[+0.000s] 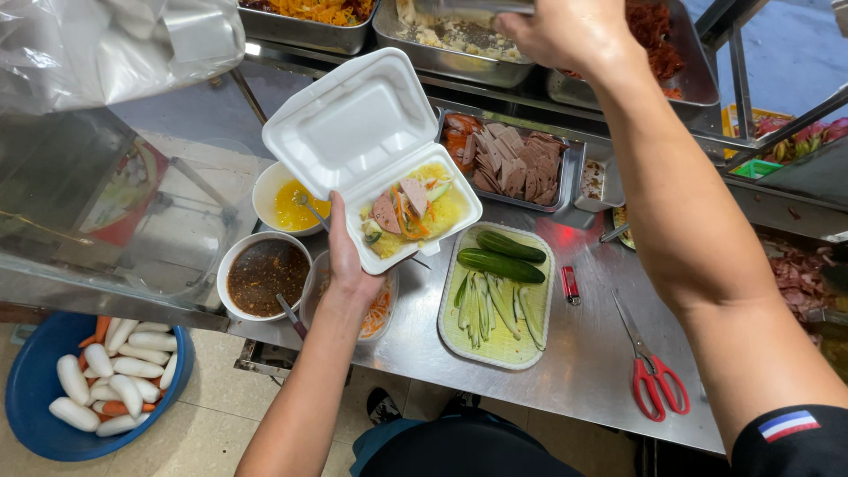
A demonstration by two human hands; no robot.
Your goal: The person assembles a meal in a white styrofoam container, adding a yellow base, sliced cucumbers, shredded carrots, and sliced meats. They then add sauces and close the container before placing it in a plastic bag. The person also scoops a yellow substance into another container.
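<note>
My left hand point(346, 256) holds an open white foam box point(353, 132) from below, above the steel counter. The box's lower half point(415, 212) holds yellow rice, pink sausage slices, cucumber and shredded carrot. My right hand point(565, 31) reaches far forward to the steel trays at the back, gripping a metal utensil point(473, 7) over a tray of pale food point(450, 37). The utensil's tip is out of frame.
A green tray point(499, 344) with whole and sliced cucumbers lies on the steel counter point(583, 353), with red scissors point(654, 375) and a red lighter point(570, 284) to its right. Bowls of dark sauce point(265, 276) and yellow liquid point(296, 208) stand left. A steel tray of sliced meat point(517, 163) sits behind. A blue basin of radishes point(97, 384) is on the floor.
</note>
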